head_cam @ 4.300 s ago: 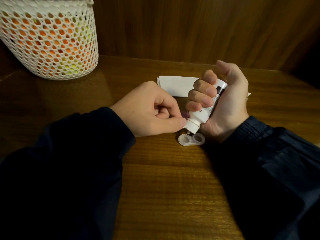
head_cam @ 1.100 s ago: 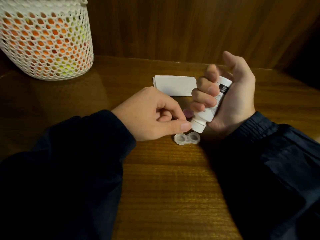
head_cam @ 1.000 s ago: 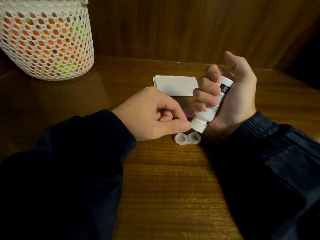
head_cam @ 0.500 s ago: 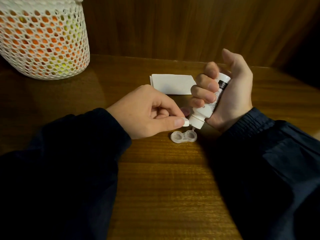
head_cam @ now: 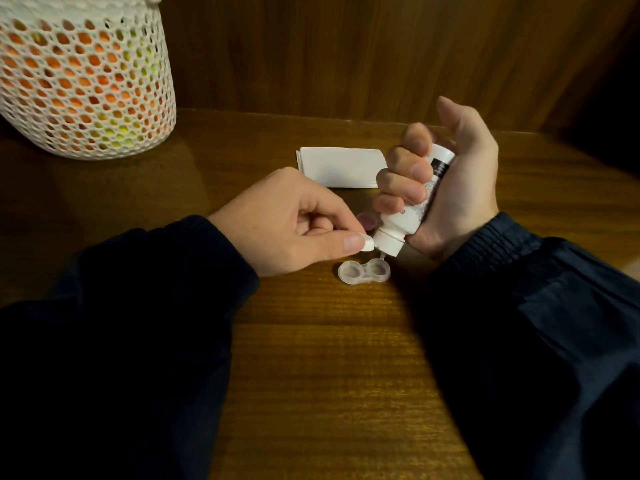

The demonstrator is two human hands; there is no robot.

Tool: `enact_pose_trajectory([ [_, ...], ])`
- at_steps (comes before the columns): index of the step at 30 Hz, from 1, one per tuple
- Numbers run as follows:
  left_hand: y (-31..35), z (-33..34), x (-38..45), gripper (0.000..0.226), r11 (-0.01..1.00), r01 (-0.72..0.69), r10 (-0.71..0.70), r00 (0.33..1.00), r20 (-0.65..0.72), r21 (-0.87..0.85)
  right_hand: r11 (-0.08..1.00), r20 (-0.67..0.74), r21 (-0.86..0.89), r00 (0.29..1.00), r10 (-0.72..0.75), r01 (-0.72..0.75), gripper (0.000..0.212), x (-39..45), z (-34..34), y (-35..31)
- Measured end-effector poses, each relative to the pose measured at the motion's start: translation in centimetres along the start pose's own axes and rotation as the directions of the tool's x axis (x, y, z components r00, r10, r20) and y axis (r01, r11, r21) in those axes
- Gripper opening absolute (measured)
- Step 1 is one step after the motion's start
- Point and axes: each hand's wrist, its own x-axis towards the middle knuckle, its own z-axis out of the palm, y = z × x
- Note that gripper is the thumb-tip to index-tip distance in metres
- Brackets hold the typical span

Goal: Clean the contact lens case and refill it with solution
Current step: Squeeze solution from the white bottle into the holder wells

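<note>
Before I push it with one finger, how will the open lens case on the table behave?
The lens case looks like thin clear plastic, so it is probably very light and may slide easily on the glossy table. It lies flat and low, so tipping or rolling seems unlikely. Both wells are uncapped, so any solution inside could spill.

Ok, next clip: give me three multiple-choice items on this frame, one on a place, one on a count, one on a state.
1. Where is the folded white tissue?
A. behind the hands
B. inside the basket
C. under the lens case

2. How many wells does the lens case show?
A. one
B. two
C. four

3. How is the solution bottle held?
A. upright, capped
B. lying on the table
C. tipped nozzle-down over the case

Answers: 1 A, it lies on the table beyond both hands. 2 B, two round open wells side by side. 3 C, the right hand grips it with the nozzle above the right well, while the left hand pinches a small white cap.
</note>
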Motion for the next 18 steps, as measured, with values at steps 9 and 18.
enact_pose_trajectory([
  [9, 0.11, -0.05, -0.03, 0.013, 1.000, -0.008, 0.008, 1.000, 0.009, 0.000, 1.000, 0.006, 0.003, 1.000, 0.003, -0.003, 0.055, -0.06, 0.03, 0.02],
  [18, 0.20, -0.07, -0.03, 0.014, 1.000, -0.001, 0.001, 1.000, 0.005, -0.005, 1.000, 0.008, 0.000, 1.000, 0.003, -0.003, 0.056, 0.04, 0.06, 0.05],
])
